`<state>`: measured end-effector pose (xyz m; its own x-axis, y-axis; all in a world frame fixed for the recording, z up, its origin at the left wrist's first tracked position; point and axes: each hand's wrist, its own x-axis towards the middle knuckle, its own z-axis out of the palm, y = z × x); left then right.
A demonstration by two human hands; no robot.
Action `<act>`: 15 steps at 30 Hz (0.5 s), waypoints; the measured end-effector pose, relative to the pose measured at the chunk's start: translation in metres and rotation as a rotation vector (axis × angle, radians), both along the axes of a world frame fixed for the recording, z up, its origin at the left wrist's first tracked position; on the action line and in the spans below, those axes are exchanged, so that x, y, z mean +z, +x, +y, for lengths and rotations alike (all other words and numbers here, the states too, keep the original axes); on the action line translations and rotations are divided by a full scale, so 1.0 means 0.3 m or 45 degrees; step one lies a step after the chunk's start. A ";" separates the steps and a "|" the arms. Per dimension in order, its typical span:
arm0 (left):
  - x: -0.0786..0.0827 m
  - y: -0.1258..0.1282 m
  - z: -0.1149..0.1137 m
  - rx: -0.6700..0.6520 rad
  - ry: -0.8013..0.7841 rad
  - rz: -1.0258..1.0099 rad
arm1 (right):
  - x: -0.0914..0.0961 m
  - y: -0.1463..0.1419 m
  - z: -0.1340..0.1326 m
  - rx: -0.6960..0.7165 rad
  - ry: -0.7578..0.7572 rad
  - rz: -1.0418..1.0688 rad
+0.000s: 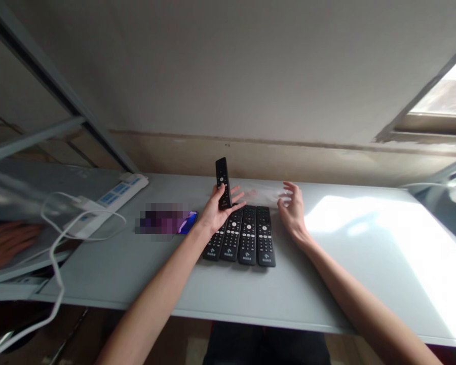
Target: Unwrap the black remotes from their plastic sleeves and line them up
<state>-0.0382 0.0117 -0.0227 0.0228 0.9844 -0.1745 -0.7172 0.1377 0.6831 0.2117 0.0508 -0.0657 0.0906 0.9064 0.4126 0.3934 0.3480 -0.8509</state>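
Observation:
My left hand (215, 210) holds a black remote control (223, 177) upright above the table, the thumb across its buttons and the other fingers stretched out behind it. Below it, several matching black remotes (248, 235) lie side by side in a row, the left ones partly covered by my hand. My right hand (292, 210) is at the right of the row, fingers curved and apart. A clear plastic bag (264, 192) lies behind the remotes, reaching close to my right fingertips; whether they touch it I cannot tell.
A phone (188, 222), partly blurred out, lies left of the remotes on the grey table (289, 299). Farther left are a white power strip (123, 190) and a looping white cable (59, 274). Another person's hand (11, 243) shows at the left edge. A wall stands behind.

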 end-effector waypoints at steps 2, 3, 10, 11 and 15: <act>0.003 -0.004 0.006 0.023 -0.057 -0.022 | -0.002 0.003 0.008 0.063 -0.014 -0.014; 0.007 -0.006 0.009 0.021 -0.080 -0.041 | -0.004 0.004 0.010 0.091 -0.036 -0.002; 0.029 -0.015 0.021 0.081 -0.248 -0.073 | 0.008 -0.002 -0.022 0.036 0.134 -0.313; 0.029 -0.016 0.022 0.093 -0.268 -0.063 | 0.018 -0.006 -0.033 0.030 0.199 -0.377; 0.028 -0.016 0.023 0.113 -0.295 -0.032 | 0.044 -0.020 -0.069 0.191 0.298 -0.523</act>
